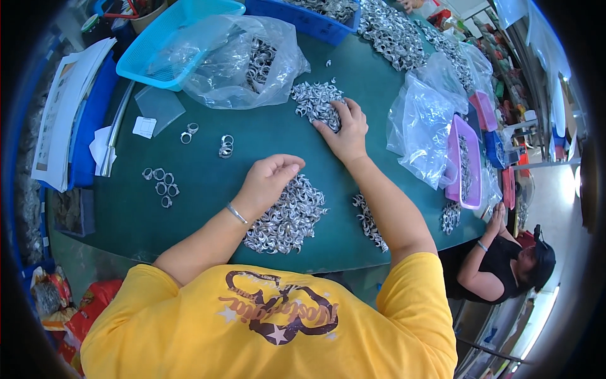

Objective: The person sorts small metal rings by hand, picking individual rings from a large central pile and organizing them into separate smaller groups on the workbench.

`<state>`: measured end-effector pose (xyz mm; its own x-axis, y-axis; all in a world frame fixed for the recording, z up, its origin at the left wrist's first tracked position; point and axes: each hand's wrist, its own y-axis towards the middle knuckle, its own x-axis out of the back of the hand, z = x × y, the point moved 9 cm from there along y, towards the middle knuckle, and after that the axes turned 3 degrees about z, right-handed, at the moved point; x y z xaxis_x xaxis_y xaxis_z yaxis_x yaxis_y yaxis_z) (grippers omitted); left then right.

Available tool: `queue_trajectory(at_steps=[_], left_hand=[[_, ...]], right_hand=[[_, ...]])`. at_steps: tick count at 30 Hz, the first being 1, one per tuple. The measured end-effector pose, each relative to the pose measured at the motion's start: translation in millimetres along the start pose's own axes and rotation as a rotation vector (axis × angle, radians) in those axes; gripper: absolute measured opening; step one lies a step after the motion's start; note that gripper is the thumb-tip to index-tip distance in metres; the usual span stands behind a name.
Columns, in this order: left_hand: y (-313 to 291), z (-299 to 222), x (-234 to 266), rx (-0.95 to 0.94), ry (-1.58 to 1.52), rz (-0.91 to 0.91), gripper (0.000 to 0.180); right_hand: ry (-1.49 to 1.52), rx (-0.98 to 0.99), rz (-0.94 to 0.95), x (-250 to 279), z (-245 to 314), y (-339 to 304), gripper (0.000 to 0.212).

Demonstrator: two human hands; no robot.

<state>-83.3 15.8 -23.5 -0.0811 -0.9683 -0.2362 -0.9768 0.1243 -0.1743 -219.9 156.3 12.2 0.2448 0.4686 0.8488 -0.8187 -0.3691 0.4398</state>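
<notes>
The right forearm (pixel 386 201) partly hides 1 metal pile (pixel 368 222); the top edge crops the dark-blue bin (pixel 302 23).

The person wears a bright yellow T-shirt (pixel 183 328) with 2 short, loose sleeves, the left sleeve (pixel 136 287) and right sleeve (pixel 413 287) in the same plain yellow. A print (pixel 314 323) spreads over the front — dark brown looping bands, pinkish-tan script lettering and at least 2 pale stars. On the left wrist sits 1 slim, silver-toned bangle (pixel 237 213) — the left hand (pixel 270 180) and right hand (pixel 349 131) are bare.
</notes>
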Motion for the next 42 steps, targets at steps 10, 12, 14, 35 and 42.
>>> queue_trajectory(at_steps=[10,12,14,35,42], left_hand=[[3.7,14.2,18.2,0.114,-0.910,-0.115,0.028],[4.6,14.7,18.0,0.115,-0.948,-0.109,0.028],[4.7,13.4,16.6,0.118,-0.988,-0.100,0.029],[8.6,4.5,5.1,0.112,-1.232,0.060,0.041],[9.7,7.9,5.1,0.095,-1.210,0.004,0.041]], right_hand=[[0.041,0.103,-0.198,15.7,6.9,10.6,0.025],[0.131,-0.003,-0.212,16.5,-2.8,11.7,0.021],[0.161,-0.020,-0.229,19.3,-6.7,16.0,0.019],[1.938,-0.961,-0.287,-42.8,-45.3,-1.8,0.017],[0.481,-0.415,-0.459,26.4,-39.6,1.8,0.020]])
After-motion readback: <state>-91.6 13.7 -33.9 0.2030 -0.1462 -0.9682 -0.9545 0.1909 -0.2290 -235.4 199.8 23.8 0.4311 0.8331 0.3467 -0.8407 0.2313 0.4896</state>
